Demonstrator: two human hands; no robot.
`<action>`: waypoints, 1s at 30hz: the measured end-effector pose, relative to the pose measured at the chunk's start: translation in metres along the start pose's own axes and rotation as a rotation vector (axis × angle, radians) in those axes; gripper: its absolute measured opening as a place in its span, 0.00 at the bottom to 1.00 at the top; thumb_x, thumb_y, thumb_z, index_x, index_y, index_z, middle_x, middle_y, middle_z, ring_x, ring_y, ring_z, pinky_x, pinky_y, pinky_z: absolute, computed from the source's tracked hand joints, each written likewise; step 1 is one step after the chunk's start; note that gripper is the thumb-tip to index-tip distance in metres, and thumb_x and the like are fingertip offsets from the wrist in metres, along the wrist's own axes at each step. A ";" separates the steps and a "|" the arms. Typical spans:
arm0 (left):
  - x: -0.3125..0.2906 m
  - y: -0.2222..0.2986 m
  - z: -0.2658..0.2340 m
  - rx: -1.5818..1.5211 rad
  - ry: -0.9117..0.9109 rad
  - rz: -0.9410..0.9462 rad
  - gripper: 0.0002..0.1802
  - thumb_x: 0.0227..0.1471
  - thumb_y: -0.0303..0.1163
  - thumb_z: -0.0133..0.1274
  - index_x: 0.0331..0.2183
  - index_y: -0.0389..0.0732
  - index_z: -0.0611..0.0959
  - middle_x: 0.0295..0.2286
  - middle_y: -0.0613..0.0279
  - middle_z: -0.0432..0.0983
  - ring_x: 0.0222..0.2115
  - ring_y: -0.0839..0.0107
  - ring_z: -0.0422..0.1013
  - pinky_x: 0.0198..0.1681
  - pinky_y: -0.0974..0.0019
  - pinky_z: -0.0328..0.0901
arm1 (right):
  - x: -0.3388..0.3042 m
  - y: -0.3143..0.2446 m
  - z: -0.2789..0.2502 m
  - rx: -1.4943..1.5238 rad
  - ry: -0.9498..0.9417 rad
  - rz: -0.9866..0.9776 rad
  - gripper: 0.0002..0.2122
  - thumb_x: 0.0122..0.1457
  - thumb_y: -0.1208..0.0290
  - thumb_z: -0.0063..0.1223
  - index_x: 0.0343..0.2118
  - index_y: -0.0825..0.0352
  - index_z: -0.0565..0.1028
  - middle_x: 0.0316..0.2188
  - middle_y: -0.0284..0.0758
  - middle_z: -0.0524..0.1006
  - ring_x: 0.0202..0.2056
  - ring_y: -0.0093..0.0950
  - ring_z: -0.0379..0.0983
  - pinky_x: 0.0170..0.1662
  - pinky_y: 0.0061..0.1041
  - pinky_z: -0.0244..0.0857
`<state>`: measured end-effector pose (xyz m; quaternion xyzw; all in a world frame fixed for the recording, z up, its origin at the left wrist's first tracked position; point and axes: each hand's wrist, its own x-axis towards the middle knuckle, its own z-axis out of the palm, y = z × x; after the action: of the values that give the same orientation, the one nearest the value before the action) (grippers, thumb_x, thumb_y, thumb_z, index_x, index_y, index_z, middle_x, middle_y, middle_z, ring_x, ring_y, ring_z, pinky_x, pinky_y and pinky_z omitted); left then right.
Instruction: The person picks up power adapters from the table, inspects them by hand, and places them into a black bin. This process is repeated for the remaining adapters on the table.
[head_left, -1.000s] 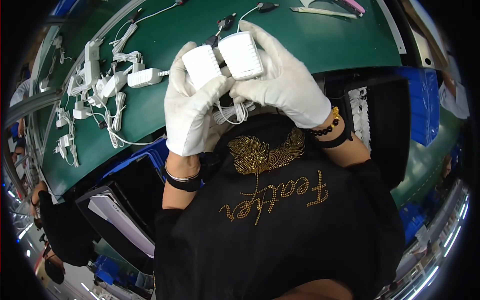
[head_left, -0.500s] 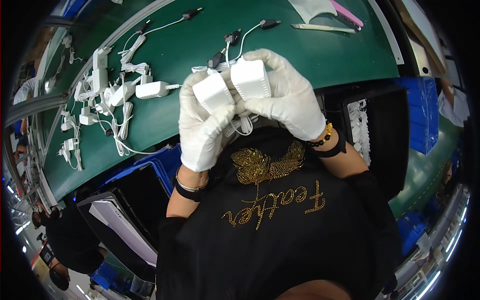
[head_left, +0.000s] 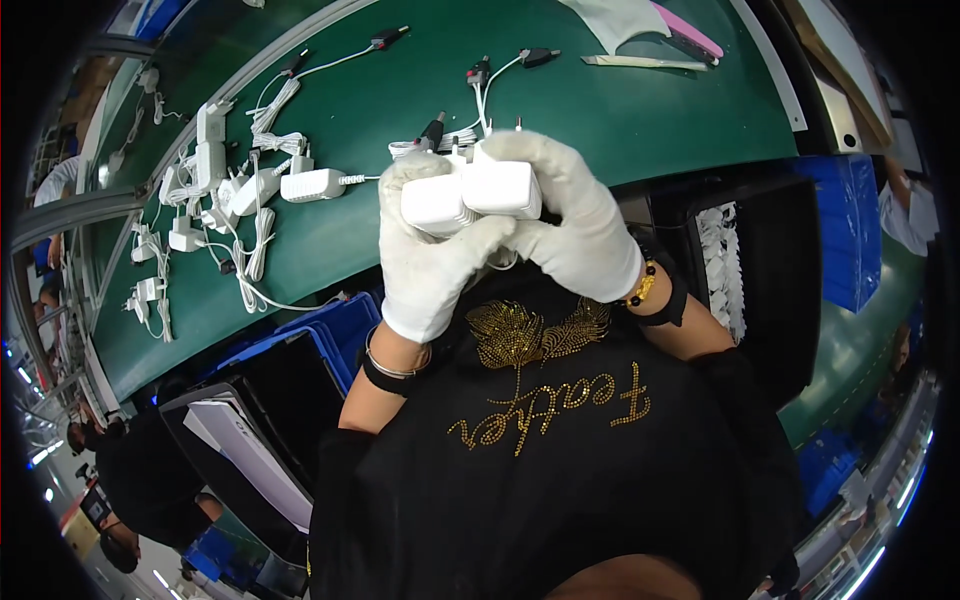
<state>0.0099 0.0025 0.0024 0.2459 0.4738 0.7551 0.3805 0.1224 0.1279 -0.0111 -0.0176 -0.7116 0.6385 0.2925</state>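
Both my hands wear white gloves and meet over the near edge of the green table (head_left: 400, 90). My left hand (head_left: 425, 260) is closed round a white power adapter (head_left: 432, 205). Pressed up beside it is a second white power adapter (head_left: 500, 190), gripped by my right hand (head_left: 580, 220). Metal plug pins show above the adapters. Thin white cables run from behind my hands to black connectors (head_left: 478, 72) on the table. Part of each adapter is hidden by the gloved fingers.
Several white adapters with bundled cables (head_left: 240, 190) lie on the table at the left. A pink-handled tool (head_left: 690, 30) and a thin pale strip (head_left: 645, 63) lie at the far right. Blue bins (head_left: 840, 230) and a black box (head_left: 765, 280) stand beyond the table edge.
The two adapters have been tilted and brought closer together, so their plug pins now show. My left hand has shifted a little to the right.
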 end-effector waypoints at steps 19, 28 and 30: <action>0.002 -0.028 0.022 0.385 0.143 0.399 0.39 0.40 0.18 0.67 0.52 0.42 0.64 0.52 0.47 0.67 0.48 0.61 0.71 0.49 0.59 0.72 | 0.018 -0.015 -0.007 0.487 0.305 0.545 0.22 0.70 0.66 0.37 0.62 0.76 0.60 0.47 0.47 0.76 0.50 0.26 0.73 0.55 0.24 0.64; 0.005 -0.033 0.020 0.389 0.168 0.486 0.40 0.41 0.20 0.66 0.54 0.41 0.64 0.53 0.46 0.66 0.50 0.60 0.70 0.51 0.57 0.71 | 0.007 -0.023 -0.006 0.491 0.265 0.291 0.26 0.67 0.59 0.48 0.60 0.74 0.62 0.46 0.43 0.76 0.51 0.28 0.72 0.55 0.26 0.65; 0.006 -0.034 0.018 0.419 0.165 0.539 0.40 0.42 0.20 0.66 0.54 0.41 0.63 0.53 0.46 0.66 0.51 0.59 0.70 0.52 0.56 0.71 | 0.008 -0.021 -0.001 0.199 0.153 0.154 0.29 0.64 0.59 0.54 0.61 0.74 0.61 0.48 0.43 0.75 0.52 0.28 0.71 0.56 0.26 0.65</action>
<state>0.0312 0.0257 -0.0206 0.3730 0.5657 0.7321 0.0695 0.1234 0.1281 0.0113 -0.0919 -0.6171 0.7231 0.2963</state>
